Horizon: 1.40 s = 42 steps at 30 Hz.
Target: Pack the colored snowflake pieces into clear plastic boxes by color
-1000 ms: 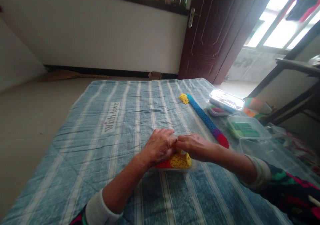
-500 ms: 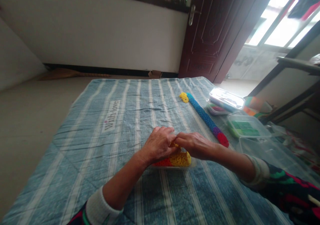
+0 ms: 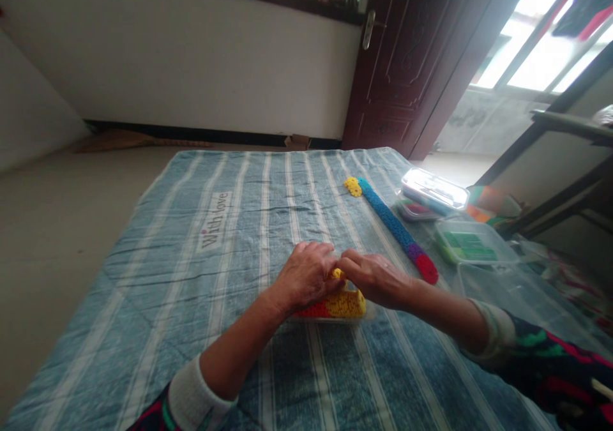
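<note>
Nearest us, our left hand [image 3: 306,276] and right hand [image 3: 376,279] curl close together, apparently pinching a small yellow piece [image 3: 338,273] between them. It sits just above a red-and-yellow beaded strip [image 3: 338,306] on a clear tray [image 3: 355,320], on the striped blue blanket [image 3: 143,303]. Farther right lie a clear box [image 3: 472,242] of green pieces, a long blue beaded strip [image 3: 395,226] and a lidded tin [image 3: 433,188].

Your left hand [image 3: 306,276] and right hand [image 3: 376,279] come together palms down, fingers curled, your left forearm [image 3: 239,348] and right forearm [image 3: 445,316] angling inward from either side.
</note>
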Each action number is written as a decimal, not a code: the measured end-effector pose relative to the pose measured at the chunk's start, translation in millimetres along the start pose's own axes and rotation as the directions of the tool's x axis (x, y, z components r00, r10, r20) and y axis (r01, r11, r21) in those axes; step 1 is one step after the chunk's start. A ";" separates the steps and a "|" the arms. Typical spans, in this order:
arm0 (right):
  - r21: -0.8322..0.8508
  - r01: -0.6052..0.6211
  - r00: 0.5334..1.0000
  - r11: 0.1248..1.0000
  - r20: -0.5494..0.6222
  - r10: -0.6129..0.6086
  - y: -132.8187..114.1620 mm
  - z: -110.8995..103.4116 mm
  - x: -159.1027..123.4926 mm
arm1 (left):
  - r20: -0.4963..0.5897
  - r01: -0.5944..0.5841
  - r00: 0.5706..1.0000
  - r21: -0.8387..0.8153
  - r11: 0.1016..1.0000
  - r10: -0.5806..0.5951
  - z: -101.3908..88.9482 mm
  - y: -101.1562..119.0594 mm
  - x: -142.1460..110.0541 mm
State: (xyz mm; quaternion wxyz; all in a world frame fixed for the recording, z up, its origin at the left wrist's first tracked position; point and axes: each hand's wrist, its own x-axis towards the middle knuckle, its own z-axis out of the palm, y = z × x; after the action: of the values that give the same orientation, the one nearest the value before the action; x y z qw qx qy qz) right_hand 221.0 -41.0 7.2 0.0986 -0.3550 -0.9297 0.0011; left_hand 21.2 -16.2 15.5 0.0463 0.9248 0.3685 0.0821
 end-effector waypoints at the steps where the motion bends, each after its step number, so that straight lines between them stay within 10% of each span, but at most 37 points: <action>1: 0.001 -0.008 1.000 1.000 -0.002 0.008 -0.8 -0.3 -0.1 | -0.004 0.001 1.000 0.001 1.000 -0.001 0.4 0.0 -0.1; 20: 0.184 -0.364 0.930 0.913 0.137 0.342 -6.9 6.3 2.8 | 0.033 -0.017 0.999 -0.009 1.000 0.017 -2.1 -0.4 -0.3; 42: 0.346 -0.290 0.955 0.892 0.158 0.249 -2.7 -4.1 2.6 | 0.036 -0.029 0.999 -0.022 0.999 0.029 -1.4 -2.9 0.6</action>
State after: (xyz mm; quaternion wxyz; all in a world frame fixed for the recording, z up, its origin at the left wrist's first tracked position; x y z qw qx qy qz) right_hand 218.1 -41.5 11.9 0.1107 -0.4554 -0.8588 0.2071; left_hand 19.4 -13.6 16.5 0.0615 0.9309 0.3533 0.0698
